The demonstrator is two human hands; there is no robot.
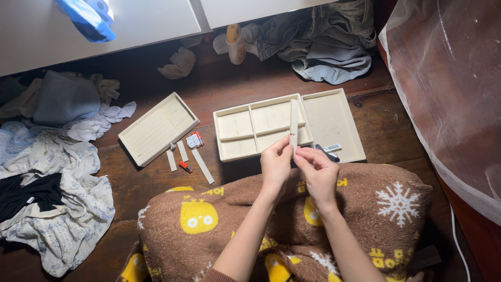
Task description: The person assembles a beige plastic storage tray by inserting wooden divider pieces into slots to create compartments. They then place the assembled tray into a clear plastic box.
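Both my hands meet over my blanket-covered lap and pinch the near end of a cream divider strip (294,121), which stands up across the compartment tray. My left hand (275,166) grips it from the left, my right hand (316,172) from the right. The cream compartment tray (234,145) lies on the wooden floor just beyond my hands, with dividers forming several cells. A flat cream tray (334,122) sits against its right side.
A third cream tray (156,128) lies to the left, with loose strips (202,166), a small red item (185,167) and a small packet (194,140) beside it. A nail clipper (330,150) rests near my right hand. Clothes are piled at left and behind.
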